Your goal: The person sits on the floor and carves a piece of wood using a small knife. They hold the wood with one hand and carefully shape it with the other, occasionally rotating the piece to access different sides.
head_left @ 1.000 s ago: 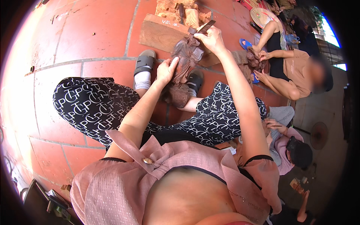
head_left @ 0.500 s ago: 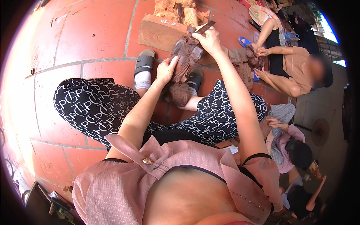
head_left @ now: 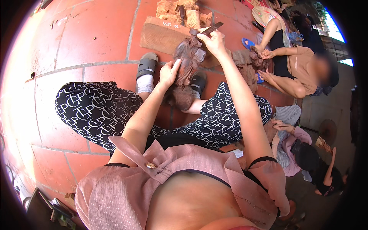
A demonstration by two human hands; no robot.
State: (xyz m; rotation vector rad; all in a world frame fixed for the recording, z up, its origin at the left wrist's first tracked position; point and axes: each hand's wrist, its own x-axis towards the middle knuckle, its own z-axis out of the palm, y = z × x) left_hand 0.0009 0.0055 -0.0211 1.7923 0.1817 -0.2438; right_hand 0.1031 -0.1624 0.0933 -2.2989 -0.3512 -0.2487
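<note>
A dark brown wooden carving (head_left: pixel 186 57) with deep folds stands between my feet, in front of me. My left hand (head_left: pixel 168 74) grips its left side, the thumb lying along the surface. At the carving's upper right, my right hand (head_left: pixel 214 42) pinches a dark flat strip (head_left: pixel 214 28), one end of which sticks out past the fingers. The strip's other end is over the carving's top; whether it touches the wood I cannot tell. A rounded brown wooden lump (head_left: pixel 182 99) sits at the carving's near end.
Beyond the carving lie a wooden block (head_left: pixel 161 35) and pale carved wood (head_left: pixel 172 10) with a dark-handled tool (head_left: pixel 182 14). At right, a co-worker (head_left: pixel 303 67) handles another brown carving (head_left: pixel 257 59) near a woven hat (head_left: pixel 265 15). More people sit at lower right. My sandal (head_left: pixel 147 68) rests on red tiles.
My right hand has turned the strip slightly, and less of its pale side shows. My left hand keeps its place on the carving. People at the lower right have shifted.
</note>
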